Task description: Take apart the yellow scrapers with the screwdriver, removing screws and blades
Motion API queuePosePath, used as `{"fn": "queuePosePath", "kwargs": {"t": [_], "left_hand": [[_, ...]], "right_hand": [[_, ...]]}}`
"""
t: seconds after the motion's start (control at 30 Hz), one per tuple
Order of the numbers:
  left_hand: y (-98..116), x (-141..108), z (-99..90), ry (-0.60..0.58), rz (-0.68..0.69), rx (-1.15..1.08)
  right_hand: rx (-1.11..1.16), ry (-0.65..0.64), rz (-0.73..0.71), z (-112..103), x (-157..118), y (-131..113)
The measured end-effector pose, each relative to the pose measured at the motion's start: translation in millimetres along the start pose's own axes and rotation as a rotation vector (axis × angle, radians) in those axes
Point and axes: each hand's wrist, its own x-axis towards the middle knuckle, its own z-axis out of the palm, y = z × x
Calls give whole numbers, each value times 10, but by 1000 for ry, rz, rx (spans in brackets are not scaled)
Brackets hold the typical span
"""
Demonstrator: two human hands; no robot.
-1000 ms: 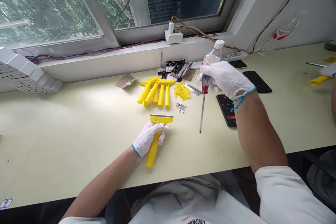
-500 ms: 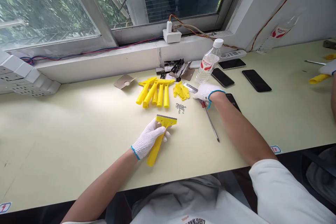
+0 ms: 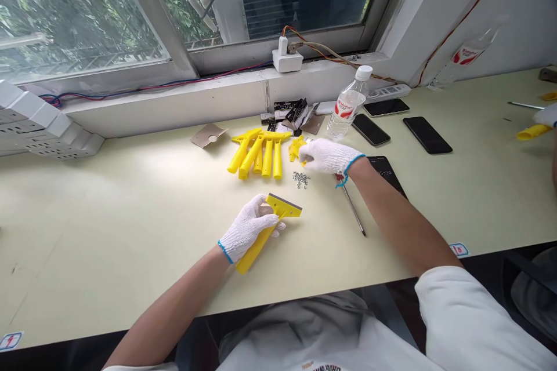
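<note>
My left hand (image 3: 249, 228), in a white glove, is wrapped round the handle of a yellow scraper (image 3: 260, 243), its head pointing away from me. My right hand (image 3: 328, 156), also gloved, is over the right edge of a pile of small yellow plates (image 3: 296, 147), fingers curled; what they hold, if anything, is hidden. Several yellow scraper handles (image 3: 257, 153) lie left of that pile. Small screws (image 3: 301, 178) are heaped just below it. A screwdriver (image 3: 354, 208) lies on the table, its red handle partly hidden by my right hand.
Behind my right hand stands a water bottle (image 3: 347, 105). Several phones (image 3: 427, 134) lie to the right. Black packaging (image 3: 296, 114) and a cardboard piece (image 3: 208, 135) are near the wall. Another person's gloved hand (image 3: 546, 116) with a yellow handle shows at far right.
My right hand has moved left, from beside the screwdriver handle and metal blades to the yellow plates. The scraper in my left hand has tilted, its head turning to the right.
</note>
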Motion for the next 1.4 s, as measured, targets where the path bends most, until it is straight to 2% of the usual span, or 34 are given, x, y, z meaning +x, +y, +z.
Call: {"fn": "queuePosePath", "kwargs": {"t": [0.17, 0.37, 0.63, 0.93, 1.1, 1.2, 1.3, 1.4], "left_hand": [[-8, 4, -19, -20, -8, -17], [-31, 10, -36, 59, 3, -136], [-41, 30, -62, 101, -19, -263], [-34, -5, -11, 194, 17, -178], [-37, -7, -27, 156, 5, -101], [-78, 11, -53, 217, 6, -106], [-100, 32, -63, 228, 50, -6], [-92, 38, -49, 176, 91, 77]], "right_hand": [[-6, -15, -76, 89, 23, 36], [-6, -36, -123, 114, -34, 77], [-58, -68, -174, 238, -79, -69], [-185, -121, -48, 239, -19, -200], [-282, -184, 32, 388, 56, -205], [-354, -206, 61, 468, 84, -217], [-401, -203, 34, 410, 38, -277], [-314, -133, -108, 284, -64, -408]]}}
